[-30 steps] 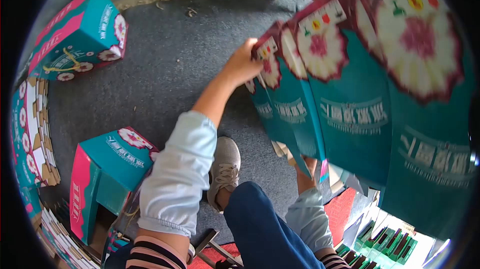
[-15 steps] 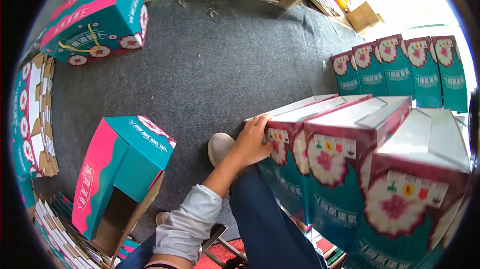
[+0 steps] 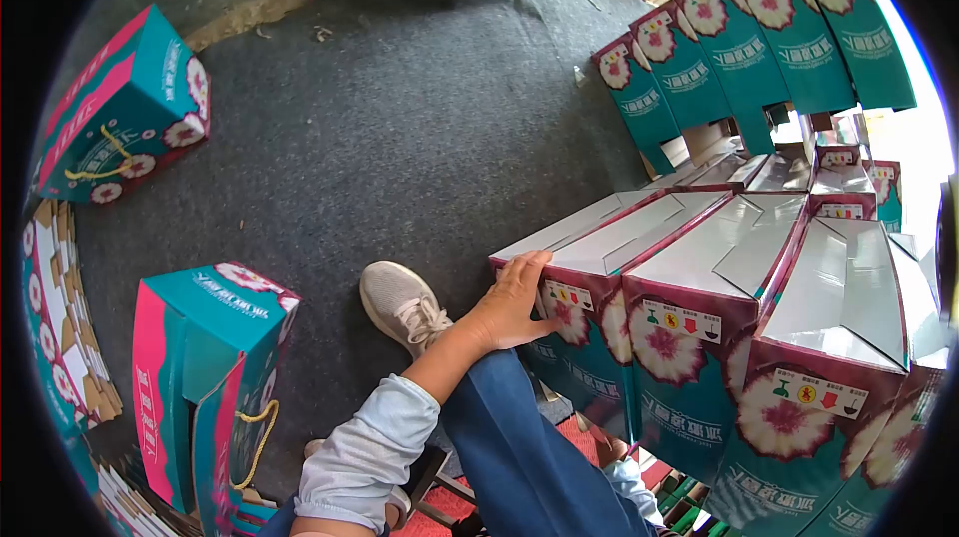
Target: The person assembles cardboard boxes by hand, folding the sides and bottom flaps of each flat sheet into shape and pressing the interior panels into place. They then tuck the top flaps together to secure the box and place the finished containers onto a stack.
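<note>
My left hand [image 3: 506, 309] grips the near-left end of a row of teal and maroon cardboard gift boxes [image 3: 689, 337]. Its fingers lie along the top edge of the end box, and the thumb presses on the printed front. The boxes stand side by side with white top flaps folded in, to the right of my knee. Below them, a bit of my right hand [image 3: 606, 449] and its pale sleeve show; its fingers are hidden behind the boxes.
More teal boxes [image 3: 719, 57] stand in a row behind, at upper right. At left are a pink-and-teal carton with a yellow cord handle [image 3: 215, 387], another corded carton [image 3: 125, 117] and stacked flat cardboard [image 3: 70, 317]. My shoe [image 3: 400, 305] rests on the grey floor covering [image 3: 400, 117].
The view has swung right, so the cartons at left sit further left. The near-left carton's gaping side now looks nearly closed, with its cord showing. My left hand keeps its grip on the end box.
</note>
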Demonstrator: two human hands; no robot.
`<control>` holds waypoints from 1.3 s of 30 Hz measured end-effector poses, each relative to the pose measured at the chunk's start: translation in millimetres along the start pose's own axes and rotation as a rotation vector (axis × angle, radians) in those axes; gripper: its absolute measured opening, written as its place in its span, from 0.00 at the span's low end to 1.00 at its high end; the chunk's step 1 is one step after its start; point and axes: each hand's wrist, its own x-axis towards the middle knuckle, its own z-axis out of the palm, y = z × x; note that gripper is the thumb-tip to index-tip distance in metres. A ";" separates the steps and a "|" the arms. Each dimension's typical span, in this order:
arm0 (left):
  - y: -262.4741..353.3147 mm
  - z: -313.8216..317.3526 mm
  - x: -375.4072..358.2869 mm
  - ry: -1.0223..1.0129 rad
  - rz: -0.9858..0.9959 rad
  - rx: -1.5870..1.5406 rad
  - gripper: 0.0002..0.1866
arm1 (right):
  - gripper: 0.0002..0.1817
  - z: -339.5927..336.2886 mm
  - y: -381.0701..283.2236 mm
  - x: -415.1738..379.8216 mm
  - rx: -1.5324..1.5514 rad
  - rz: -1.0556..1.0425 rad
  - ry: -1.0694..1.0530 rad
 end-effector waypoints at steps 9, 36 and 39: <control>16.3 48.1 43.9 0.036 -0.010 0.067 0.54 | 0.21 -28.9 -26.5 35.6 0.121 -0.035 0.061; 38.7 143.8 182.4 0.061 -0.030 -0.037 0.50 | 0.19 -25.8 -164.4 169.1 0.348 -0.222 0.011; 33.8 154.5 207.6 0.083 -0.019 -0.090 0.49 | 0.19 -26.2 -179.1 182.8 0.339 -0.241 0.006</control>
